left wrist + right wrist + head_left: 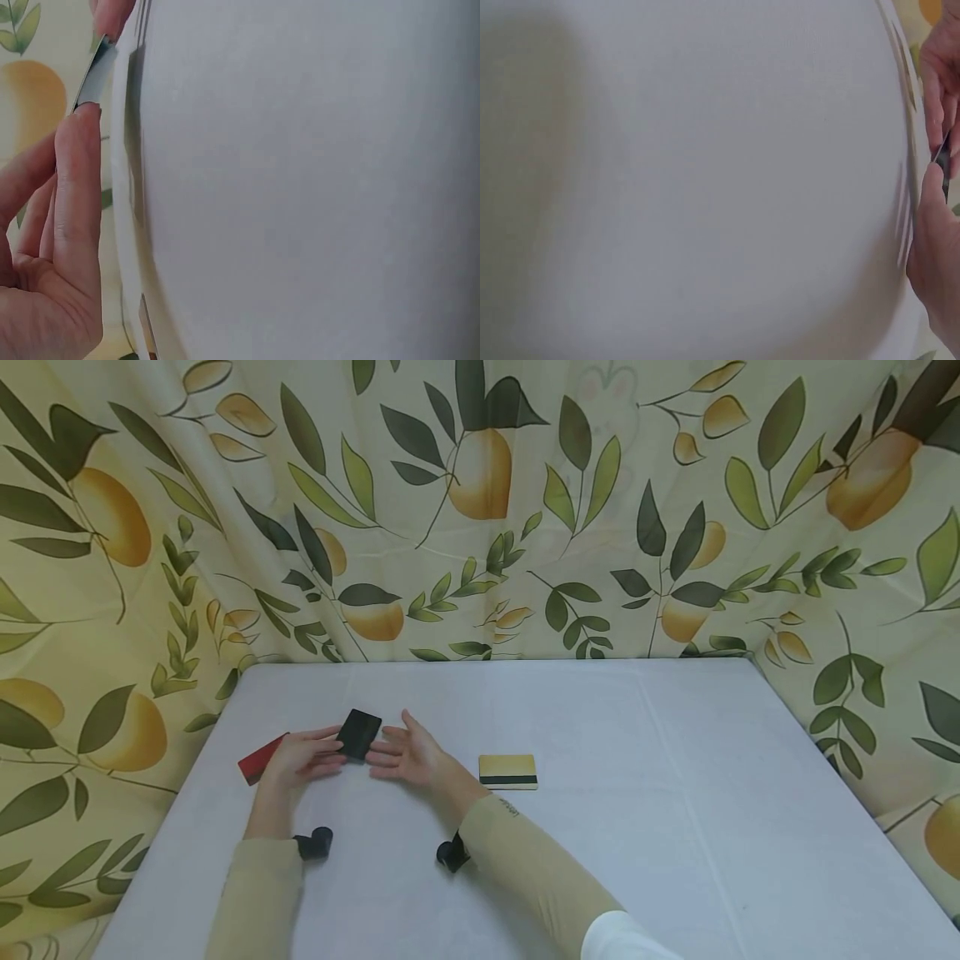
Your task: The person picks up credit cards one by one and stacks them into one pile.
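Observation:
A black card (359,735) is held up tilted between the two hands, over the left part of the table. My left hand (298,758) grips its left edge with the fingertips. On the other side, the right hand (411,755) has its fingers extended, their tips at the card's lower right edge and the thumb raised away from it. In the left wrist view the card (96,75) shows edge-on, with a fingertip at each end. A red card (258,762) with a dark stripe lies partly behind the left hand.
A gold card (508,768) with a black stripe lies on the white table (675,777), right of the right hand. A curtain (480,568) printed with fruit and leaves hangs around the table. Black wrist cameras (321,842) are worn below both sleeves.

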Demonstrator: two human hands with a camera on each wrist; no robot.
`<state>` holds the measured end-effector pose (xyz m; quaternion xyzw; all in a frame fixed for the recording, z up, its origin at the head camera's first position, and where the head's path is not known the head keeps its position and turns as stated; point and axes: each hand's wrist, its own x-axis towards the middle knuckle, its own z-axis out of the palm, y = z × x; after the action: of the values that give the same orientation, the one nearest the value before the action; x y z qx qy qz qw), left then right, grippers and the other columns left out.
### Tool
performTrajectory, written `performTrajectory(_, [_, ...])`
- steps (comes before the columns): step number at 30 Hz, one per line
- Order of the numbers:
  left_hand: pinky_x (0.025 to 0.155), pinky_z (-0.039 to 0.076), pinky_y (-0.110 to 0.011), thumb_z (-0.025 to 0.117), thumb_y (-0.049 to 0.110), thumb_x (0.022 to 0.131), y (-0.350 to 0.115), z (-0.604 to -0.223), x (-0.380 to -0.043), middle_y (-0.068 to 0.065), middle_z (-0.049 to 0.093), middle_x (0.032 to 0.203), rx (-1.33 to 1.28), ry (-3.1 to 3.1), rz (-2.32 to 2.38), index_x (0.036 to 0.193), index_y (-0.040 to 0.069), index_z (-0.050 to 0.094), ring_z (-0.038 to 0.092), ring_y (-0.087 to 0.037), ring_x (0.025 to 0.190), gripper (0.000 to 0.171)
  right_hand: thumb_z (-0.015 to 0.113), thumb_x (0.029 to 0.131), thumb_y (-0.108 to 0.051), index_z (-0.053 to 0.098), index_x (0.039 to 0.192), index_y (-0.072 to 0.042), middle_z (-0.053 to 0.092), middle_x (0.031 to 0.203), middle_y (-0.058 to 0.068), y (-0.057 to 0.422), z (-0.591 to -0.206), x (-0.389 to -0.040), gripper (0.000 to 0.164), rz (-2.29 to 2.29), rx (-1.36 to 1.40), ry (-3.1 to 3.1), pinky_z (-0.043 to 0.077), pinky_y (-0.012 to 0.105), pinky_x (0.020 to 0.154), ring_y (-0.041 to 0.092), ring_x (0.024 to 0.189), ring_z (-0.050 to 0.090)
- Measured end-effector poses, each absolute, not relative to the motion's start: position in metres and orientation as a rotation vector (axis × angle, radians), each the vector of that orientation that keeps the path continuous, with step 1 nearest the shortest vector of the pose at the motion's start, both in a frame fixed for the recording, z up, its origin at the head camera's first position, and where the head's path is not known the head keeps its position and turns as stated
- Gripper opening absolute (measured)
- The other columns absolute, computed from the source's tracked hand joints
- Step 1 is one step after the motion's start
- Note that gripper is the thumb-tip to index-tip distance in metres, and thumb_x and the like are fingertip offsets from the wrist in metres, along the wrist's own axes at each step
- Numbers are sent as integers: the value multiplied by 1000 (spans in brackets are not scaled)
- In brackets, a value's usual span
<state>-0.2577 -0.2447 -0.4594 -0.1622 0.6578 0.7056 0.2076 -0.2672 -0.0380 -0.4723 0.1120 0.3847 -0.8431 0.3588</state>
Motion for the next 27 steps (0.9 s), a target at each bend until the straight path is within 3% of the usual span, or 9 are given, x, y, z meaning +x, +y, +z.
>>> performTrajectory(6, [62,56,-28,58,0,87,-234,-458,-253,-1,67,77,-432,1933,1993,135,-3,39,67,-13,65,52,28,96,-50,24,143,-2,34,138,26,-30,-470,-271,67,-2154,310,1006,34,54,101,40,125,38])
performTrajectory(12, [65,56,-29,57,1,87,-223,-451,-249,-3,66,81,-362,2006,1954,135,-3,41,67,-12,66,50,34,97,-44,33,139,-4,40,134,25,-19,-463,-274,58,-2111,301,1065,34,53,101,40,123,41])
performTrajectory(27, [66,56,-31,55,-3,87,-200,-436,-238,-9,66,82,-241,1948,2030,133,-5,41,68,-15,68,49,41,96,-23,39,130,-3,41,134,26,16,-435,-266,40,-2029,190,1204,34,51,101,38,123,42])
